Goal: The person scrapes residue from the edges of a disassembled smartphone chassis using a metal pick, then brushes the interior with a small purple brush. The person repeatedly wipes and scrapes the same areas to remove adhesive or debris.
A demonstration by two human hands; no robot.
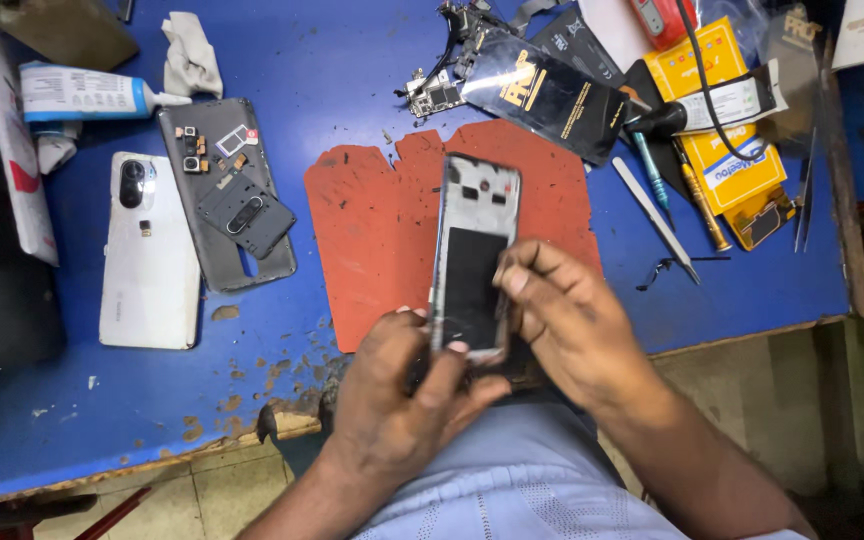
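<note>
Both hands (402, 385) (562, 320) hold flat rectangular phone frame (474, 255), glossy black panel.

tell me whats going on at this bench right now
A person holds an opened phone frame upright over a red mat on a blue table. The left hand supports its lower end, while the right hand pinches its right edge. To the left lie a white phone back, a grey back cover with small parts on it, and a glue tube. Tools and yellow packets lie to the right.
</note>
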